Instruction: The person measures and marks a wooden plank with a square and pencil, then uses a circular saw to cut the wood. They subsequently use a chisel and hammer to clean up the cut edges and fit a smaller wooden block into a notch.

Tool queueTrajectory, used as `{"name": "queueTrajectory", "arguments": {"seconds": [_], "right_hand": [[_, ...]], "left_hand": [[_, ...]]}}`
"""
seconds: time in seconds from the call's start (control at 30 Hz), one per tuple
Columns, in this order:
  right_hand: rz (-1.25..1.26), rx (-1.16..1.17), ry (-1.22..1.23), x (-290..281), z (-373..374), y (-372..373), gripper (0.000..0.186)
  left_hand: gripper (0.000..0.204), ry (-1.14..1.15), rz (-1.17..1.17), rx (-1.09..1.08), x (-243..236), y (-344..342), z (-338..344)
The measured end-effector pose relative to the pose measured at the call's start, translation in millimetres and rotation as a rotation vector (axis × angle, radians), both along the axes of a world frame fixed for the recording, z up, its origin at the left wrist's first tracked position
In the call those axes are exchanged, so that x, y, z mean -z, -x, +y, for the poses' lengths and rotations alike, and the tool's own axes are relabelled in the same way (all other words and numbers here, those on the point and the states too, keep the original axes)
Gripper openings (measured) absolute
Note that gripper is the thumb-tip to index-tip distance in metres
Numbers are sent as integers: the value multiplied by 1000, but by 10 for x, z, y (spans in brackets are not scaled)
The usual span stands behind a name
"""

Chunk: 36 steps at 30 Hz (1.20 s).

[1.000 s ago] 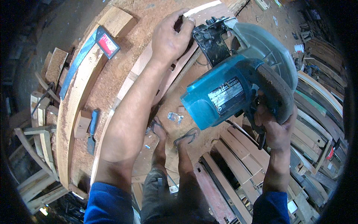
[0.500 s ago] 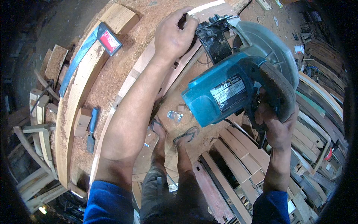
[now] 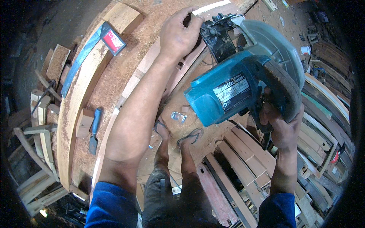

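Right hand (image 3: 281, 123) closed round the rear handle of a teal circular saw (image 3: 224, 93), fingers wrapped under the grip. Saw sits right of centre, at the far end of a pinkish timber (image 3: 149, 57); motor housing points toward the wearer's left, grey blade guard (image 3: 273, 43) on the far right side, black base plate (image 3: 216, 43) close to the timber. Left hand (image 3: 179, 36) part-curled, thumb and forefinger apart, laid at the timber's far end just beside the base plate; fingertips partly hidden, so cannot tell whether it grips or only rests there.

Left of the timber: sawdust (image 3: 114, 74), then a long pale beam (image 3: 78, 110). Blue-bladed try square (image 3: 113, 41) lies on the beam. Nearer the wearer, a blue-handled chisel (image 3: 96, 123) beside a small wood block (image 3: 84, 124).

Below: sandalled feet (image 3: 190, 138) on a dusty floor (image 3: 167, 142). Planks (image 3: 245, 152) laid side by side, lower right.
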State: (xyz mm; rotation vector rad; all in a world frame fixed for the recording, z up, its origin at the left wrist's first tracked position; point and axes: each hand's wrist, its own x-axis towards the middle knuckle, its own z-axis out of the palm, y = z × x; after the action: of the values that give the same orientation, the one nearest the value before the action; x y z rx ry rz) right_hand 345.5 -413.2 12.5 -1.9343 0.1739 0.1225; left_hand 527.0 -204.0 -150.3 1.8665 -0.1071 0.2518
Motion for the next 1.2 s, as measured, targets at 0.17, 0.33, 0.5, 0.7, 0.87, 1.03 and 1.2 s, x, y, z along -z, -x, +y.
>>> {"name": "queueTrajectory", "arguments": {"seconds": [0.17,0.33,0.5,0.7,0.87,1.03,1.2], "right_hand": [[-11,-48,-10,45,-45,-2,53],[7,-39,-36,36,-58,17,55],[-11,37,-38,23,23,-40,55],[-85,21,14,102,-21,-55,53],[-79,15,27,102,-53,-58,54],[20,35,-61,34,-94,-50,57],[31,75,-57,38,-81,-37,57]], "left_hand": [[41,-36,-43,-60,25,-36,-29],[38,112,133,31,5,-95,-1],[37,111,148,35,42,-129,17],[37,93,113,36,39,-134,34],[32,128,211,62,-92,-126,30],[32,148,254,-14,-102,-139,-30],[28,239,232,4,-4,-192,-60]]}}
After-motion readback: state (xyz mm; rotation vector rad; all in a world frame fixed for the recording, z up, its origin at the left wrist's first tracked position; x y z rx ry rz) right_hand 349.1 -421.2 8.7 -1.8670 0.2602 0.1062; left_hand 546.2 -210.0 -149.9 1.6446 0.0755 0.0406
